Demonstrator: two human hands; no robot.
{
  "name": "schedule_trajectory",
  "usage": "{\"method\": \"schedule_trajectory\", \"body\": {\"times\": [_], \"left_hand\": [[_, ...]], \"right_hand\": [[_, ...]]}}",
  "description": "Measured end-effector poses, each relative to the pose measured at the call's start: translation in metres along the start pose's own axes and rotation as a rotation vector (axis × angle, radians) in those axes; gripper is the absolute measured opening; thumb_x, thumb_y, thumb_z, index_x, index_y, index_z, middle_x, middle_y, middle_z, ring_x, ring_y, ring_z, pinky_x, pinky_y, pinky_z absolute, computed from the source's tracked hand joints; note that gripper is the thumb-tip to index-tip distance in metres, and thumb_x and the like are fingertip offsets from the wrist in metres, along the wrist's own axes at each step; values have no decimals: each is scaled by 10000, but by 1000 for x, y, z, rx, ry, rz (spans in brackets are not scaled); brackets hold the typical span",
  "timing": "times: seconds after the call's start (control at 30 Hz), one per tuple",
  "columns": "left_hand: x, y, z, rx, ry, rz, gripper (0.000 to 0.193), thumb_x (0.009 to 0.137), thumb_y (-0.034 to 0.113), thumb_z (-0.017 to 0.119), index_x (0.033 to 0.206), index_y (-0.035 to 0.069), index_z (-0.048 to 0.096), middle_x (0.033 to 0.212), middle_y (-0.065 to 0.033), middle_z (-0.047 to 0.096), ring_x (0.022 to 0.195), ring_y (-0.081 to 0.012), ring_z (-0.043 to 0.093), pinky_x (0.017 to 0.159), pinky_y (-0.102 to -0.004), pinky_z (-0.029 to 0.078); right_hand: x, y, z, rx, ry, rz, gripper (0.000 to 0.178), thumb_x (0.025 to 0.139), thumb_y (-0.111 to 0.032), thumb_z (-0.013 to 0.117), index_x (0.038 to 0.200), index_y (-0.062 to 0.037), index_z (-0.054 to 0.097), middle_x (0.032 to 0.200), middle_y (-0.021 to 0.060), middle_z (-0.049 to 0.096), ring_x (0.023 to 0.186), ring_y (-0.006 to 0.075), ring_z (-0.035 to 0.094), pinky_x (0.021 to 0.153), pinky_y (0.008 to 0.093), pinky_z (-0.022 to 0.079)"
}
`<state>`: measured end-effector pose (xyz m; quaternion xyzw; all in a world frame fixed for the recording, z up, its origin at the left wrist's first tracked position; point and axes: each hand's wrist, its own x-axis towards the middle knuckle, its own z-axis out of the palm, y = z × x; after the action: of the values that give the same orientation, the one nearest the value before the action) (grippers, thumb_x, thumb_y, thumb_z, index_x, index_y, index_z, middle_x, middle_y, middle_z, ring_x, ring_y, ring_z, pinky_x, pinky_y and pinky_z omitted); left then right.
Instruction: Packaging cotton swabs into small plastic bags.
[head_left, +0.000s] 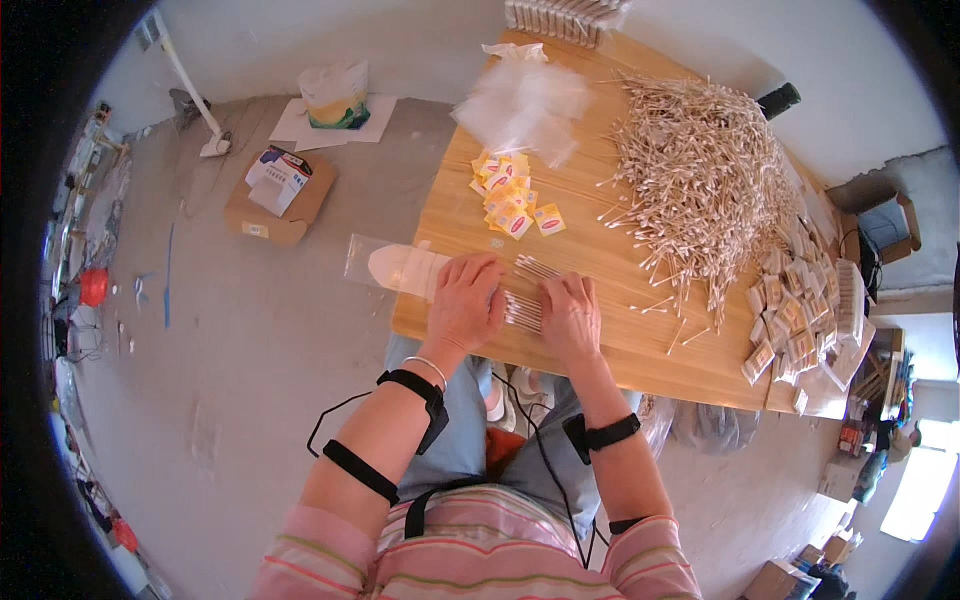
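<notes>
A small row of white-tipped cotton swabs (523, 311) lies on the wooden table between my two hands, near its front edge. My left hand (465, 302) is closed, its fingers bent against the left ends of the swabs. From the other side my right hand (571, 316) curls its fingers round their right ends. Partly covered by my left hand, a clear plastic bag (358, 260) with a pale, round-ended insert sticks out past the table's left edge. Yellow-and-white paper labels (510, 195) lie in a loose pile beyond my hands.
A big heap of loose cotton swabs (700, 170) covers the table's right half. Several small packed boxes (800, 300) are piled at the right end. Clear plastic sheets (525, 105) lie at the back left. An open cardboard box (250, 215) sits on the floor (240, 340).
</notes>
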<state>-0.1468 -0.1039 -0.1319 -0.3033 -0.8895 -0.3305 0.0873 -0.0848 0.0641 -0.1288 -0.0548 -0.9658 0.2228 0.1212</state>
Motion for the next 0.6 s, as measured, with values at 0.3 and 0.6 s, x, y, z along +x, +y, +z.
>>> {"method": "schedule_trajectory", "body": {"times": [0.3,0.6], "left_hand": [[2,1,-2,8,2,-15,327,761,134,599,1082,73,596,1172,-80,568,1119,-271,507,1013,-422,355],[1,1,-2,-13,-21,-5,362,776,126,576,1133,70,589,1173,-86,568,1109,-274,511,1013,-426,355]], "right_hand": [[9,1,-6,11,70,46,204,763,-14,620,948,-92,657,930,110,571,908,326,540,811,426,464],[-3,9,-23,164,133,142,237,768,11,602,979,-84,657,909,120,567,904,333,538,811,420,453]]}}
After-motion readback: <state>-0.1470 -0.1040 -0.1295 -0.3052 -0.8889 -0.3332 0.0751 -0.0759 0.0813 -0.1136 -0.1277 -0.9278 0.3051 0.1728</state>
